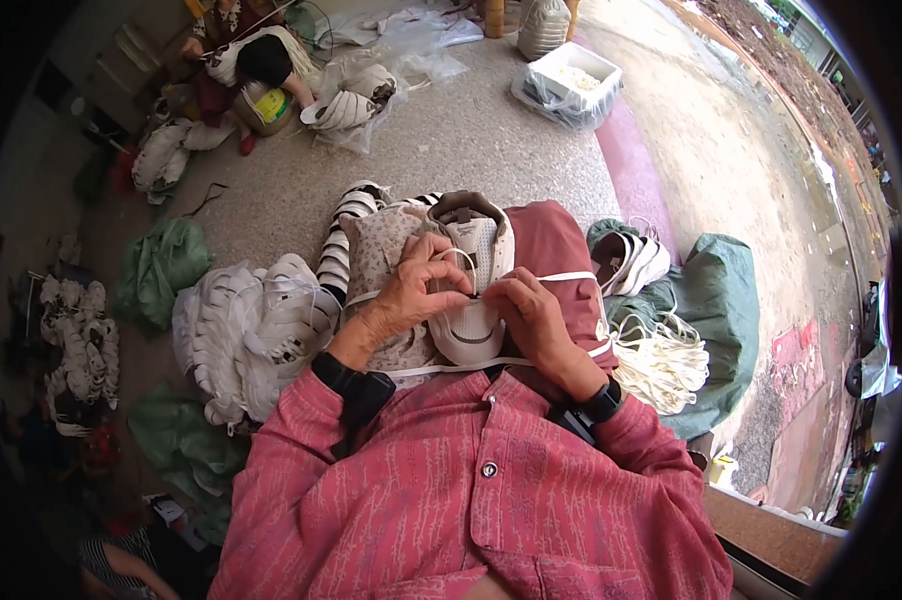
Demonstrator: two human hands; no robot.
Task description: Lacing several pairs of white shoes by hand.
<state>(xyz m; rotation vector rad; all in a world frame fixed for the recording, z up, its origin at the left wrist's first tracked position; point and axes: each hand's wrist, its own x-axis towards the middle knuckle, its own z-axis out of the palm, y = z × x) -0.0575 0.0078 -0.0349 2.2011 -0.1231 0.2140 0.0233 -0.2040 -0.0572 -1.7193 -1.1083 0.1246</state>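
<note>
A white shoe (469,345) rests on my lap with its toe toward me and its dark-lined opening away. My left hand (411,290) bends over the left side of the shoe, thumb and forefinger pinched at the lowest eyelets. From the right, my right hand (533,315) meets it there, fingertips closed together. A white shoelace (568,276) runs from between the hands out over both thighs, and part of it loops up above the tongue (468,238). The fingers partly hide the eyelets and the lace ends.
White shoe uppers (256,335) are piled at my left. At my right lie a bundle of white laces (661,362), a green sack (721,315) and more shoes (631,262). A white box (579,75) stands farther off. Another person (256,60) sits at the far left among shoes.
</note>
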